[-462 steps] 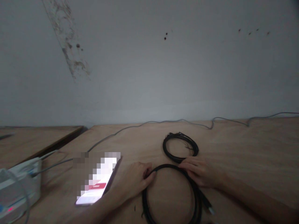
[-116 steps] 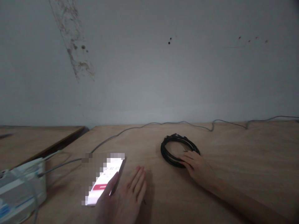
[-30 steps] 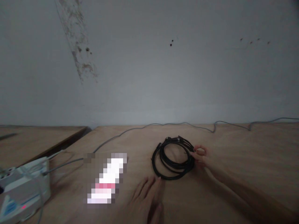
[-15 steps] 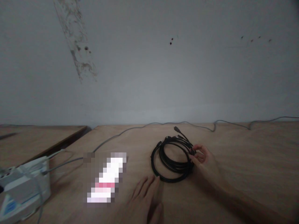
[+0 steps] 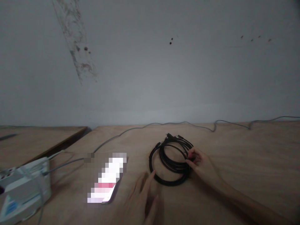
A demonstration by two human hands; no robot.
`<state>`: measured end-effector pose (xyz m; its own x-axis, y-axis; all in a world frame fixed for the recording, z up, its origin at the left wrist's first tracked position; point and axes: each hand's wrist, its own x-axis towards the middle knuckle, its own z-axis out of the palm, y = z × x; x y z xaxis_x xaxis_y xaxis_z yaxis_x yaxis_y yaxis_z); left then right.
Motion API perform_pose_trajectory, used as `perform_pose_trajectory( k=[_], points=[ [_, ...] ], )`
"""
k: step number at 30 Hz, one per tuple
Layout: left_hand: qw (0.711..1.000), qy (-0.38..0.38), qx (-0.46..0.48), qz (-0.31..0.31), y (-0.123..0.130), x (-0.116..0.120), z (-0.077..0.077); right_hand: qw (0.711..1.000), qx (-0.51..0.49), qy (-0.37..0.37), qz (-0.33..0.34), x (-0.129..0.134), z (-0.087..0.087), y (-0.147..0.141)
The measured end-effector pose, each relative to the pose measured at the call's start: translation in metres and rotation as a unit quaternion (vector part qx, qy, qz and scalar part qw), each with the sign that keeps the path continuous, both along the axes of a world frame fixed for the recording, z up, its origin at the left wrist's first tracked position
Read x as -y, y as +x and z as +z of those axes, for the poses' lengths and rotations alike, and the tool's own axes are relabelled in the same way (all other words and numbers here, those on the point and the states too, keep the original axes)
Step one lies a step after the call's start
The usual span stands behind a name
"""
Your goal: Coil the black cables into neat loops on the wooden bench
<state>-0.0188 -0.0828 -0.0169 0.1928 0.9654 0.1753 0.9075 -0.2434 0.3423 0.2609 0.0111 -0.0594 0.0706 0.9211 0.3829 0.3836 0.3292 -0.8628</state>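
Wall: a pale grey plaster wall [image 5: 150, 68] rises behind everything, with a long dark stain [image 5: 76, 40] toward its left and a few small dark marks further right.

Main table: a light plywood tabletop [image 5: 246, 147] runs along the foot of the wall and fills the lower part of the view.

Side table: a second wooden surface [image 5: 39, 140] sits at the left, lower than the main table's near corner, with a dark gap between them.

Left edge of the table: a white box [image 5: 25, 184] sits at the near left, cut off by the frame.

Back edge: a thin grey cable [image 5: 182, 122] wanders along the back of the table, then bends down toward the white box.

Middle of the table: a phone [image 5: 109, 178] lies face up, its lit screen too blurred to read.

Centre right: a loose coil of black cables [image 5: 170, 183] lies flat on the table, several strands thick, well in from the back edge.

Top of the coil: small black plugs [image 5: 170, 136] stick out toward the wall.

Right hand: this hand [image 5: 201, 164] sits at the coil's right side, its fingers [image 5: 191, 159] curled closed around the strands, holding them.

Left hand: this hand [image 5: 142, 197] is blurred, low and open, with its fingers spread and nothing in them, right by the coil's lower left; I can't tell if a fingertip touches it.
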Motion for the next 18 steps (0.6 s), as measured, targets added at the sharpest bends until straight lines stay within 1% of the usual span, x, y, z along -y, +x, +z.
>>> perform_pose_trajectory(
  k=[2, 5, 7, 11, 14, 18],
  points=[
    [1.000, -0.003, 0.001, -0.019, 0.001, -0.001, -0.005, 1.000, 0.001, -0.005, 0.002, -0.001, -0.002, -0.002],
    [1.000, 0.010, 0.010, -0.018, 0.002, -0.001, -0.011, 1.000, -0.002, -0.001, 0.015, -0.005, -0.009, -0.004],
    [1.000, 0.014, 0.018, -0.022, 0.001, -0.001, -0.011, 1.000, -0.003, 0.000, 0.025, -0.007, -0.013, -0.004],
    [0.999, -0.001, 0.036, -0.023, 0.000, 0.000, -0.003, 0.999, -0.009, 0.005, 0.030, -0.009, -0.017, -0.002],
    [0.999, 0.001, 0.039, -0.002, 0.001, -0.002, -0.002, 0.999, -0.017, 0.011, 0.034, -0.006, -0.015, -0.003],
    [0.998, 0.040, 0.020, 0.038, -0.001, -0.007, -0.012, 0.996, -0.035, 0.054, 0.061, -0.001, -0.012, -0.010]
  ],
)
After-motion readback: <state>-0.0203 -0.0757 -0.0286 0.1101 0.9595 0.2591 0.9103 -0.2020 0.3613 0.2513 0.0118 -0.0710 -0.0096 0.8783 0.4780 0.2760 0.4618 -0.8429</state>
